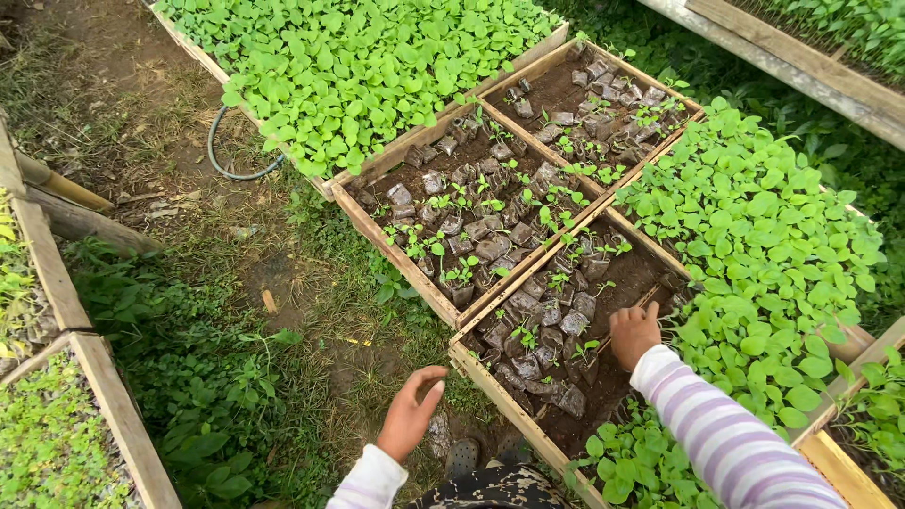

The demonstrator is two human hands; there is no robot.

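Observation:
My right hand [633, 332] reaches down into a wooden seedling tray [490, 377], fingers curled among small soil-filled bags [551, 320] with tiny green sprouts. I cannot tell whether it grips one of them. My left hand [411, 411] hovers open over the grass beside the tray's near edge, holding nothing. Both arms wear white sleeves with purple stripes.
More wooden trays of seedling bags [471, 203] and dense leafy seedlings [358, 57] lie ahead and to the right [764, 236]. A hose [226, 165] curls on the bare ground at the left. Further wooden beds [113, 405] line the left edge. Grass and weeds cover the path.

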